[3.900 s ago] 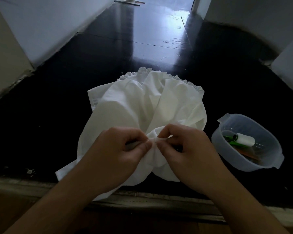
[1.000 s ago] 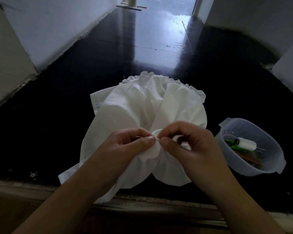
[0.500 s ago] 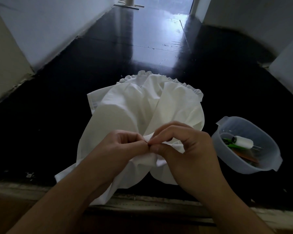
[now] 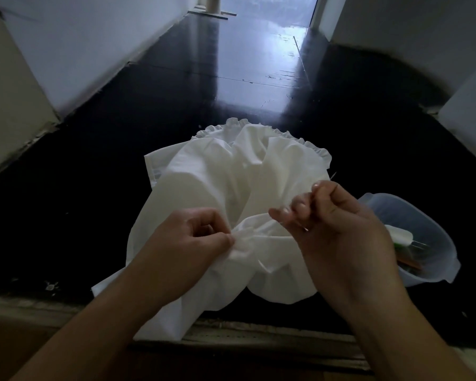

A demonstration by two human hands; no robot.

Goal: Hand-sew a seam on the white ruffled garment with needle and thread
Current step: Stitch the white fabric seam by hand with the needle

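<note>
Garment (image 4: 231,188) lies bunched on the dark floor (image 4: 94,202), ruffle edge on the far side, near corner draped over the sill toward the person.

Left hand (image 4: 187,240): fingers clamped on a gathered fold of cloth at the near edge, holding the work point steady.

Right hand (image 4: 333,215): raised off the cloth, up and to the right of the fold, fingers pinched together on the needle (image 4: 305,229). Only a short glint of it shows below the fingers. A thin line near the hand, toward the ruffle, may be thread (too faint to be sure).

Tub (image 4: 434,243) sits just right of the garment, partly behind the right hand, with a white spool (image 4: 400,236) and some green and orange items inside.

Progress, as a judgement: a stitch looks to be in the pull-through stage, needle clear of the cloth and thread being drawn. No line of finished stitches can be made out; white thread on white cloth in dim light hides it. So sewing is under way, but how much seam is done cannot be told. Left to do: further stitches along the fold, then knotting off and cutting.
</note>
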